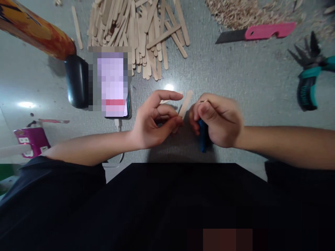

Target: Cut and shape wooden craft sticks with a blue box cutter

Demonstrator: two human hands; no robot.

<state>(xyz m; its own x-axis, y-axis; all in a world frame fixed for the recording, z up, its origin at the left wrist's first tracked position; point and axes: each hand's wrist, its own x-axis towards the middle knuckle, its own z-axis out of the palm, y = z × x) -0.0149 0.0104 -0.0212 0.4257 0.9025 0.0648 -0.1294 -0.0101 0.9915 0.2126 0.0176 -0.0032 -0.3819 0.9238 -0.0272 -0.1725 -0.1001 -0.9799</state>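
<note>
My left hand (159,118) pinches a flat wooden craft stick (186,102) between thumb and a finger, with the index finger lifted off it. The stick tilts up and to the right, toward my other hand. Behind the left fingers, part of another pale stick (165,101) shows. My right hand (218,118) is closed around a blue-handled tool (203,143), its thumb on top. The handle's lower end sticks out below the fingers; the tool's working end is hidden, with only a thin edge visible beside the thumb.
A heap of craft sticks (154,35) lies at the back, with wood shavings (235,14) right of it. A pink-handled knife (270,31) and teal-handled pliers (309,80) lie at right. To the left are a phone (127,109), an orange cylinder (49,31) and a purple power socket (38,139).
</note>
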